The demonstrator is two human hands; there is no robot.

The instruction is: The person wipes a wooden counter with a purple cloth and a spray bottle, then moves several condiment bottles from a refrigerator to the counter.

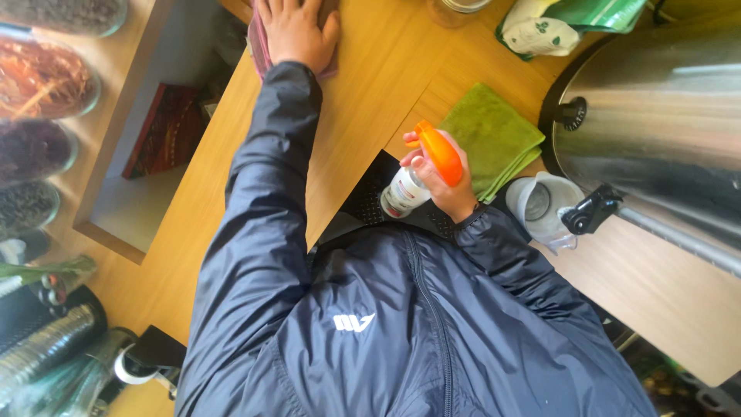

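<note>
My left hand lies flat on a reddish-purple cloth, pressing it against the wooden countertop at the top of the view. My right hand grips a white spray bottle with an orange trigger head, held close to my chest above the counter. A folded green cloth lies on the counter just beyond the bottle. Dark jacket sleeves cover both arms.
A large steel urn with a black tap stands at the right, a white cup under it. Green-and-white packets lie at the top. Jars of dried goods line the left, beside a wooden shelf.
</note>
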